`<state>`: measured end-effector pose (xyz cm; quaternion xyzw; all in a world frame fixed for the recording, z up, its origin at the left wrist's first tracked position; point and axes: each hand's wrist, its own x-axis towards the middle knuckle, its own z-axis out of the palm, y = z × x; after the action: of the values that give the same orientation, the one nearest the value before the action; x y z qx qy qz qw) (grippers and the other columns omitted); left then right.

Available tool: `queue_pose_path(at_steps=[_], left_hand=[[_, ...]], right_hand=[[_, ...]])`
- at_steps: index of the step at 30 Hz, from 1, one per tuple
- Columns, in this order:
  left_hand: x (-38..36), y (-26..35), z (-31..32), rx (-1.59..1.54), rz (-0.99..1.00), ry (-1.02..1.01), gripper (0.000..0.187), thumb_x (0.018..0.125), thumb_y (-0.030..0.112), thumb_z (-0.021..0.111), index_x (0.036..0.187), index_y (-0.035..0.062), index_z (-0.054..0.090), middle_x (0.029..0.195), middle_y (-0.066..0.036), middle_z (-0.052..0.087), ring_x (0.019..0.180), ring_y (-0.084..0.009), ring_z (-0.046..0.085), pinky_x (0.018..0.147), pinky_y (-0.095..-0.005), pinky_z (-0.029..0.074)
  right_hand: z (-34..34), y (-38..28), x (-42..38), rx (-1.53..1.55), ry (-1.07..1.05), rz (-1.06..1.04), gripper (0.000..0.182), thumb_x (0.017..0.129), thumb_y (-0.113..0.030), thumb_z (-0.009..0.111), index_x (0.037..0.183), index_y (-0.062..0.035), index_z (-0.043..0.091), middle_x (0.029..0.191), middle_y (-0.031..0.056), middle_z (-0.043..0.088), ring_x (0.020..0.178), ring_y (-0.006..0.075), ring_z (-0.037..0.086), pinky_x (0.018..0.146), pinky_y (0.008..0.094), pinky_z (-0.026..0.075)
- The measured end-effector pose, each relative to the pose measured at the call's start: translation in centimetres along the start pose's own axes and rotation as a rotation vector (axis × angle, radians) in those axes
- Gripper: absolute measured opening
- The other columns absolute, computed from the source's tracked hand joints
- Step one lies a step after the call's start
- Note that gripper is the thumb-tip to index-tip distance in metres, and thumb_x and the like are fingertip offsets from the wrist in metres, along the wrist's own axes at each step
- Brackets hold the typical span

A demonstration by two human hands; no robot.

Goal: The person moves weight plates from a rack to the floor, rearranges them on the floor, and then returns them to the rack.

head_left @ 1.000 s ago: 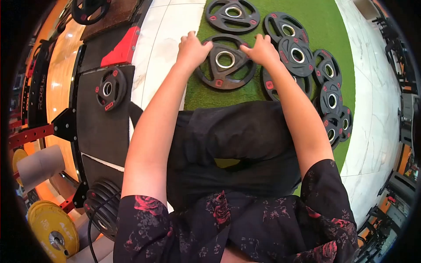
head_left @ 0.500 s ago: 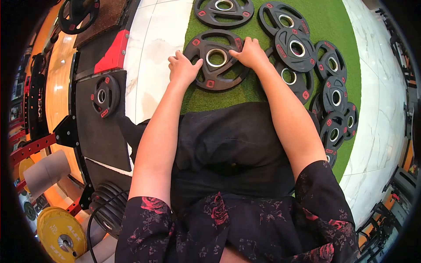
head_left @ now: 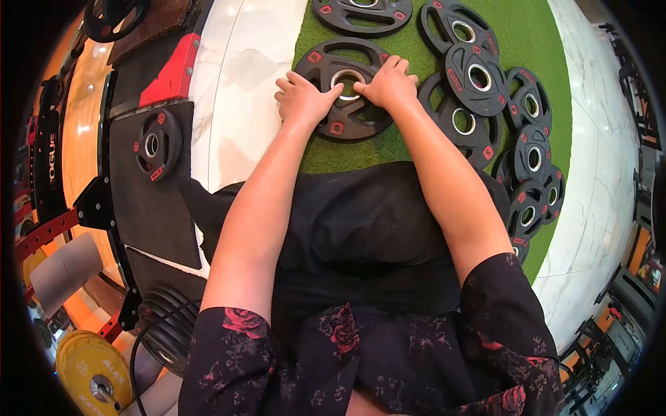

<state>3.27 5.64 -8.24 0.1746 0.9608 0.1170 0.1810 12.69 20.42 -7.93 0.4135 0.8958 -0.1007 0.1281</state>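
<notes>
A large black weight plate [head_left: 357, 128] with red markings and a metal centre ring lies flat on green turf. My left hand [head_left: 305, 100] rests on its left side, thumb at the ring and fingers spread over the rim. From the right, my right hand [head_left: 390, 84] lies on the plate, its thumb at the ring's right edge and its fingers on the outer part. Both thumbs point toward the central hole. Another large plate [head_left: 364, 19] is just beyond it. To the right, a smaller plate [head_left: 476, 79] overlaps larger ones.
Several more plates [head_left: 533, 158] lie overlapped on the right of the turf [head_left: 555, 139]. On the left are a plate [head_left: 158, 144] on a dark mat [head_left: 156, 201], a red-and-black rack frame [head_left: 52, 232], stacked plates [head_left: 165, 326] and a yellow plate [head_left: 90, 367].
Both hands have moved inward over the plate, with the thumbs now at the centre ring. The view has shifted slightly.
</notes>
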Motion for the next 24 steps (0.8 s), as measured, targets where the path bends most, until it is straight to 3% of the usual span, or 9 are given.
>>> queue_pose_path(at_steps=[10, 18, 24], left_hand=[[-0.2, 1.0, -1.2, 0.002, -0.056, -0.018, 0.107, 0.070, 0.060, 0.084, 0.134, -0.0146, 0.042, 0.134, -0.032, 0.048, 0.125, -0.0444, 0.054, 0.105, -0.0484, 0.049], [-0.4, 1.0, -2.8, -0.113, -0.049, -0.052, 0.117, 0.067, 0.057, 0.087, 0.140, -0.0157, 0.033, 0.134, -0.035, 0.045, 0.113, -0.0419, 0.064, 0.091, -0.0432, 0.058], [0.0, 0.0, -2.1, -0.155, -0.060, -0.068, 0.113, 0.065, 0.056, 0.088, 0.136, -0.0156, 0.036, 0.131, -0.036, 0.047, 0.109, -0.0416, 0.067, 0.088, -0.0419, 0.059]], right_hand=[[-1.0, 0.1, -0.3, 0.031, -0.047, -0.012, 0.117, 0.073, -0.064, 0.081, 0.144, 0.0154, 0.031, 0.138, 0.0282, 0.049, 0.123, 0.0394, 0.057, 0.102, 0.0446, 0.049], [-2.8, 0.8, -0.6, 0.206, 0.006, -0.042, 0.116, 0.067, -0.056, 0.090, 0.142, 0.0112, 0.031, 0.134, 0.0305, 0.052, 0.115, 0.0437, 0.065, 0.091, 0.0457, 0.058], [-1.6, 1.0, -0.1, 0.261, 0.007, -0.089, 0.117, 0.067, -0.054, 0.091, 0.143, 0.0095, 0.030, 0.133, 0.0326, 0.051, 0.115, 0.0485, 0.064, 0.094, 0.0486, 0.057]])
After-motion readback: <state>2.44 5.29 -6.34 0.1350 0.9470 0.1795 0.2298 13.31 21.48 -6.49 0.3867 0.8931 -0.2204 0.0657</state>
